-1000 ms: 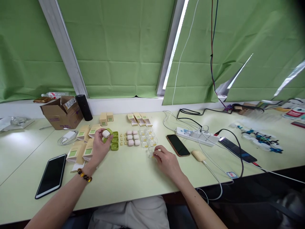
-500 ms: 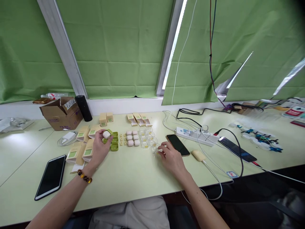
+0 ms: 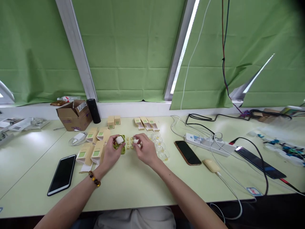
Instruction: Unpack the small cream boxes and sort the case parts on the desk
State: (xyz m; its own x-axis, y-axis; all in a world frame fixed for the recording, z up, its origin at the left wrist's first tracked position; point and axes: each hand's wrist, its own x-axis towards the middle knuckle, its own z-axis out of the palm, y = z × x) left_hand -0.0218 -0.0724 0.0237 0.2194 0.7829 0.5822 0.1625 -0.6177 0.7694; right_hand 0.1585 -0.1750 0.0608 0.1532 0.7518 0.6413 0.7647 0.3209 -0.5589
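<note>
My left hand (image 3: 112, 152) is closed around a white rounded-square piece (image 3: 119, 140) with a green edge. Beneath and beside it, part of a green tray (image 3: 123, 150) with compartments shows. To its right, tiny yellow pieces (image 3: 128, 143) lie in short rows. My right hand (image 3: 145, 150) is over the table just past them, thumb and fingers drawn together in a pinch. Whatever its fingertips hold is too small or covered to make out. That hand hides the small pale pink blocks there. Clear plastic cups (image 3: 160, 147) with yellow marks stand to its right.
Folded beige boxes (image 3: 96, 153) lie left of my left hand, with a tablet-like device (image 3: 62, 174) nearer. More beige packets (image 3: 146, 124) are behind. On the right are a phone (image 3: 187, 152), a power strip (image 3: 209, 143), a cream charging case (image 3: 211, 165) and loose cables.
My right hand has moved left from the clear cups to the pink blocks beside the yellow pieces. My left hand still holds the white piece over the green tray. The view has shifted left.
</note>
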